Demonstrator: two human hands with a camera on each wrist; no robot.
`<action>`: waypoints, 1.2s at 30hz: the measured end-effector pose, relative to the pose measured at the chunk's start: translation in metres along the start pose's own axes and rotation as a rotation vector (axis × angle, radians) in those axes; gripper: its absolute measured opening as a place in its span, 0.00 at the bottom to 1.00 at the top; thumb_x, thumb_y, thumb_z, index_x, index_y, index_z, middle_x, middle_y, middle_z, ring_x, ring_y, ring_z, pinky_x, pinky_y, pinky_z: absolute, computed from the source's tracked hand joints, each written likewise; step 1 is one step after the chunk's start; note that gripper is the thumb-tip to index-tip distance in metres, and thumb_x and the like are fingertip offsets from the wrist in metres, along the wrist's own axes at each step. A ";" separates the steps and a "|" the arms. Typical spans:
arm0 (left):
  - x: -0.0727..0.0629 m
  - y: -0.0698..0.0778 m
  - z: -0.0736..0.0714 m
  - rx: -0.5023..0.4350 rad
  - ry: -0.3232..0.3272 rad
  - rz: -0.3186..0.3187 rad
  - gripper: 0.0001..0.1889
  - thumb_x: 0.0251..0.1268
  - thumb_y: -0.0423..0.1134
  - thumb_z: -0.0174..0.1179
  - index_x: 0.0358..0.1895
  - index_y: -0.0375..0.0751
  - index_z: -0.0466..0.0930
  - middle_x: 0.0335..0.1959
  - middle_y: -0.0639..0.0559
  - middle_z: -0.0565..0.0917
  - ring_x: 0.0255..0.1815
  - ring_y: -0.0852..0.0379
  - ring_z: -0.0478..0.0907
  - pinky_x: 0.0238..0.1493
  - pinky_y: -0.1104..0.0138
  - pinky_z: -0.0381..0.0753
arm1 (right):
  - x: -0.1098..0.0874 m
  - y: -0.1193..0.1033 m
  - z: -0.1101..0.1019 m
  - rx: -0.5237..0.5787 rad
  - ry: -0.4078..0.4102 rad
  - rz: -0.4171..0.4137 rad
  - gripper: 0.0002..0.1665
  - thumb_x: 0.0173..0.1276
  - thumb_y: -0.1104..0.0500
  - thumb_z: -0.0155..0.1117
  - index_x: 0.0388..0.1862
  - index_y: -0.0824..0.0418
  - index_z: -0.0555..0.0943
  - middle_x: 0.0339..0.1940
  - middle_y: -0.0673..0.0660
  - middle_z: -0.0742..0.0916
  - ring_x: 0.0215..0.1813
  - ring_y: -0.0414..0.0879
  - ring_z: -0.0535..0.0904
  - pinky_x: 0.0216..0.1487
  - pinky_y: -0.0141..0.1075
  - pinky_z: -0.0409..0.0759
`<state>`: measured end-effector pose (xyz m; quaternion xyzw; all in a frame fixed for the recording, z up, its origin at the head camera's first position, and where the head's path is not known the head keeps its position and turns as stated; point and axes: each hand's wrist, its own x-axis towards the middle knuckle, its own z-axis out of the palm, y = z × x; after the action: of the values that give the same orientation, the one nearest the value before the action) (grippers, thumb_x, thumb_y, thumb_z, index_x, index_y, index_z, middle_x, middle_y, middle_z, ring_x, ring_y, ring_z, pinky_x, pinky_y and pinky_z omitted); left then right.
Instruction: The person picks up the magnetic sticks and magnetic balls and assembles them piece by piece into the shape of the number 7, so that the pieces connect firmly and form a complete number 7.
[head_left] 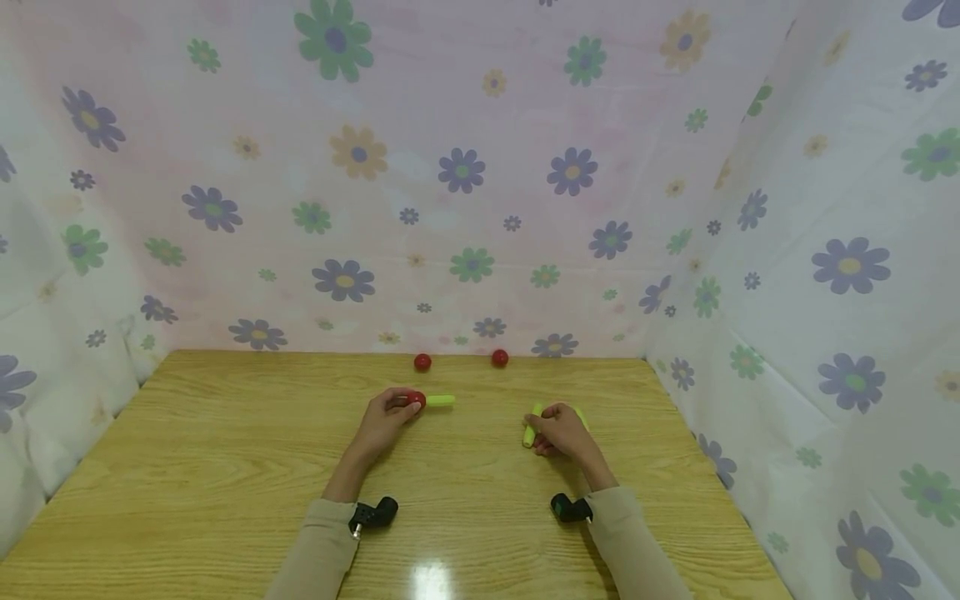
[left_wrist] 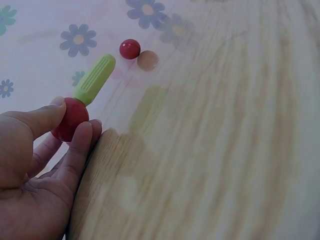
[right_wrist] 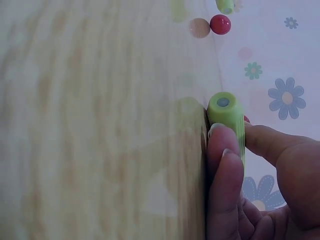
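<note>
My left hand (head_left: 386,423) pinches a glossy red ball (left_wrist: 75,120) between thumb and fingertips. From that ball a ribbed lime-green stick (left_wrist: 96,79) points away, to the right in the head view. On the right, my right hand (head_left: 562,431) grips another lime-green stick (right_wrist: 227,112) between thumb and fingers, low over the wooden table. A round grey spot shows in the end of this stick. Just past the right hand's knuckles, part of a further lime-green piece (head_left: 582,418) shows, the rest hidden by the hand.
Two more red balls lie at the table's back edge, one at the left (head_left: 422,362) and one at the right (head_left: 499,357). The wooden table (head_left: 247,467) meets a flower-patterned cloth (head_left: 405,275) at the back, with cloth on both sides too.
</note>
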<state>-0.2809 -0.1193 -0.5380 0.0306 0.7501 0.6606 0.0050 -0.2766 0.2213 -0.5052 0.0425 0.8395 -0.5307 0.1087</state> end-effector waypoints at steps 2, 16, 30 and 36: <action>0.000 0.000 0.000 -0.001 -0.001 -0.002 0.21 0.74 0.39 0.63 0.64 0.32 0.75 0.57 0.35 0.80 0.56 0.44 0.81 0.52 0.60 0.81 | 0.000 0.000 0.000 -0.007 0.004 -0.002 0.26 0.77 0.53 0.62 0.58 0.73 0.68 0.23 0.59 0.86 0.18 0.39 0.80 0.22 0.31 0.81; -0.004 -0.001 -0.001 0.000 -0.014 0.007 0.21 0.74 0.38 0.63 0.64 0.32 0.76 0.57 0.35 0.80 0.55 0.46 0.81 0.50 0.64 0.81 | -0.014 -0.012 0.005 -0.051 0.074 0.001 0.30 0.79 0.51 0.57 0.65 0.75 0.68 0.24 0.60 0.87 0.20 0.42 0.82 0.24 0.34 0.83; -0.003 0.000 -0.001 -0.001 -0.011 0.014 0.21 0.74 0.38 0.63 0.64 0.32 0.75 0.56 0.35 0.80 0.55 0.45 0.81 0.50 0.65 0.81 | 0.001 -0.019 0.022 0.222 0.074 -0.181 0.29 0.82 0.56 0.55 0.70 0.75 0.67 0.57 0.75 0.79 0.46 0.54 0.85 0.42 0.39 0.88; -0.003 0.002 0.000 0.001 -0.001 0.017 0.21 0.74 0.37 0.63 0.63 0.31 0.75 0.56 0.35 0.81 0.55 0.45 0.81 0.50 0.66 0.81 | 0.009 -0.025 0.025 0.265 0.044 -0.209 0.29 0.82 0.56 0.54 0.72 0.75 0.65 0.60 0.76 0.78 0.55 0.64 0.82 0.50 0.44 0.87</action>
<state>-0.2780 -0.1193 -0.5357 0.0371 0.7501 0.6603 -0.0003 -0.2871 0.1871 -0.4954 -0.0195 0.7642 -0.6441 0.0278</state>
